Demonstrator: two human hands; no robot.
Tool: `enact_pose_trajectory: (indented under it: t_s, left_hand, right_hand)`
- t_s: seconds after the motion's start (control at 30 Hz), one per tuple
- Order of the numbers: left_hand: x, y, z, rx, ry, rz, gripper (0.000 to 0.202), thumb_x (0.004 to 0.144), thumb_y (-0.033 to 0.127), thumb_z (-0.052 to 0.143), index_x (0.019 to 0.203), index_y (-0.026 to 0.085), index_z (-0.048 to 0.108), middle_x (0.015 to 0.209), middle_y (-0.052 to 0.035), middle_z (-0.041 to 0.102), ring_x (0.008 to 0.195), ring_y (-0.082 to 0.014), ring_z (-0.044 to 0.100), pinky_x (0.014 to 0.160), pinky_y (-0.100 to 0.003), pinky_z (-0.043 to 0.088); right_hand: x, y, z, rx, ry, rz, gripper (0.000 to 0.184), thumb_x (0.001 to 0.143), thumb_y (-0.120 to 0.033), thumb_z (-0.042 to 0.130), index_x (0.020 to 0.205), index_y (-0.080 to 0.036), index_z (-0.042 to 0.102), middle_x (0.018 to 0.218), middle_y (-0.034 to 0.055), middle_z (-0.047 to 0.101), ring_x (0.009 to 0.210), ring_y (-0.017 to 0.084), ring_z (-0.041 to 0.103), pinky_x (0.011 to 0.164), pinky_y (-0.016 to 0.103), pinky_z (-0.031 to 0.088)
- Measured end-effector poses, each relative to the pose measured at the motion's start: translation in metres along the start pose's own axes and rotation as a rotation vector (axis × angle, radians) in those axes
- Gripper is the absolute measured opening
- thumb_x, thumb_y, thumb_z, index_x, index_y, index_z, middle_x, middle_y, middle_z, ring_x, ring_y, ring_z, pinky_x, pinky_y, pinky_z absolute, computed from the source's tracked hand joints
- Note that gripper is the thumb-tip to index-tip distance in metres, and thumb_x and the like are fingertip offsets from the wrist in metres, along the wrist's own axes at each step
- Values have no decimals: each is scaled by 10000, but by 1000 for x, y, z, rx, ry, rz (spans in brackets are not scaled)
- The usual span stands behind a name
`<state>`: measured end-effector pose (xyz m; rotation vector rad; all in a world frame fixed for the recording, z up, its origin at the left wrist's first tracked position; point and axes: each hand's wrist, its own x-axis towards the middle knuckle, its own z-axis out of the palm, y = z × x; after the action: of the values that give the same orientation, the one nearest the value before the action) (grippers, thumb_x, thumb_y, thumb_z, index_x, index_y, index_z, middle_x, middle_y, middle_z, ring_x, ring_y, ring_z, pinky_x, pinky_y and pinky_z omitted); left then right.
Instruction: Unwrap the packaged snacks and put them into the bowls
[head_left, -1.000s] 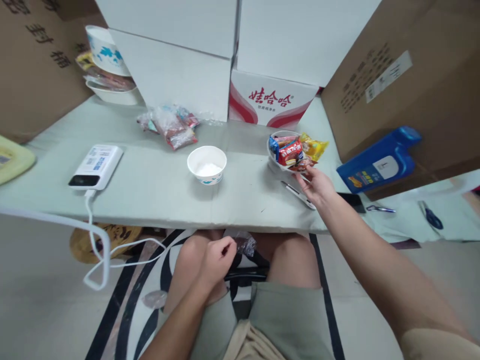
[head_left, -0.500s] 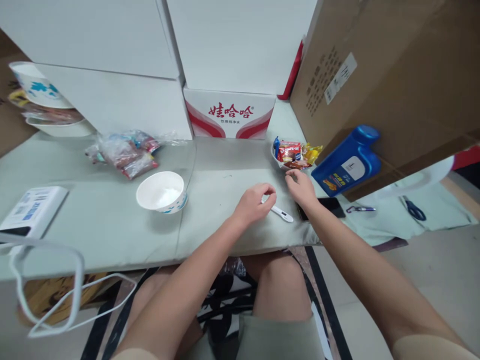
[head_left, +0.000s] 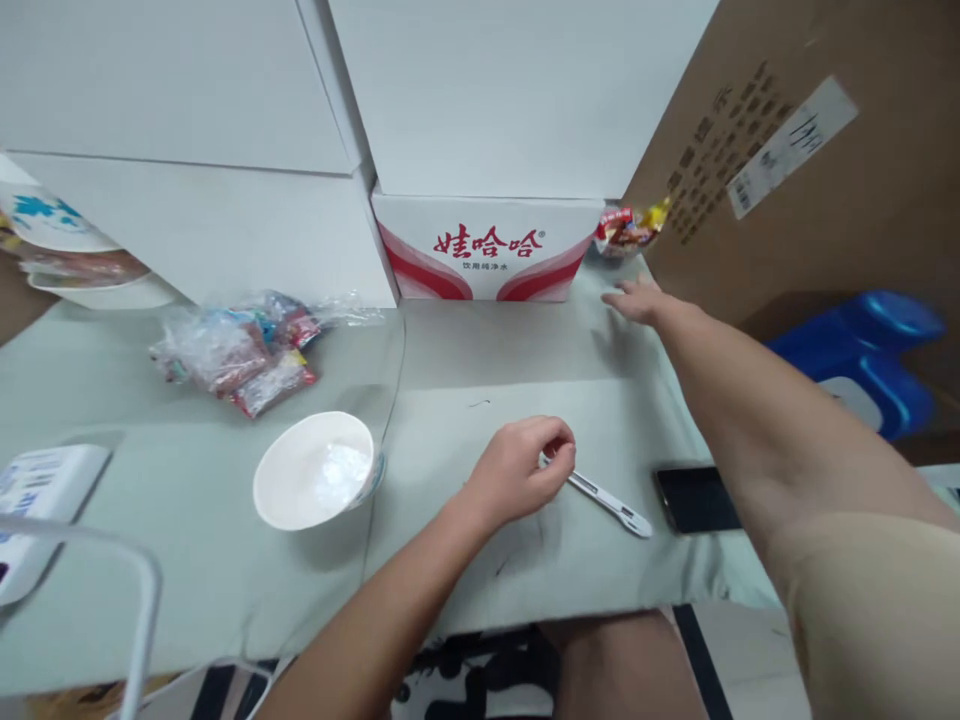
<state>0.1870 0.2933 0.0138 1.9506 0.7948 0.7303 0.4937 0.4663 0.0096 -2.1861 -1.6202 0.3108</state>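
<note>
My right hand (head_left: 637, 298) reaches to the back right with its fingers stretched apart and nothing in them. Just beyond its fingertips, a small bowl of wrapped snacks (head_left: 631, 230) stands between the white carton and the brown box. My left hand (head_left: 525, 465) is held over the middle of the table, its fingers curled toward the thumb. A slim white slotted plastic tool (head_left: 611, 503) lies below and to its right, one end behind the fingers. Whether those fingers grip anything I cannot make out. Left of this hand is a white paper bowl (head_left: 311, 478).
Clear bags of wrapped snacks (head_left: 240, 350) lie at the back left. White cartons (head_left: 487, 248) and a brown box (head_left: 780, 190) line the back and right. A blue bottle (head_left: 870, 360) and a black phone (head_left: 697, 498) are on the right, a white box (head_left: 49, 505) on the left.
My right hand has moved forward and opened out. The snack bowl now sits farther back, by the carton's corner. My left hand stays near the white tool; the view has shifted closer.
</note>
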Motion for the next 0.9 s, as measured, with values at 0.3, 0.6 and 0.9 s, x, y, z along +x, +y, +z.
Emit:
enact_pose_trajectory:
  t_s: [0.3,0.6,0.9]
  left_hand:
    - [-53,24,-2,-99,80,-58,153,860,279,510,861,194,636,760,-10,666,707,-141,593,643,-258,450]
    - [-163,55,-21,-91,326,-199,141,785,245,573,901,183,624,653,53,492,618,-109,477,636,-243,417]
    - [-173,32,-68,-316,743,-173,131,798,173,573,927,176,601,708,39,540,644,-105,523,652,-230,417]
  right_hand:
    - [-181,-56,4,141,-125,-169,347,933,-363,478,1216,-246,640,1402,72,612,1360,249,510,1172,449,350]
    - [-439,-73,-6,644,-162,-262,289,953,-425,496,1140,-259,641,1405,118,614,1328,279,551,1125,528,382]
    - [-436,-111,-1,566,-184,-389,254,944,-408,507,1095,-249,635,1364,130,639,1279,284,587,1072,500,440]
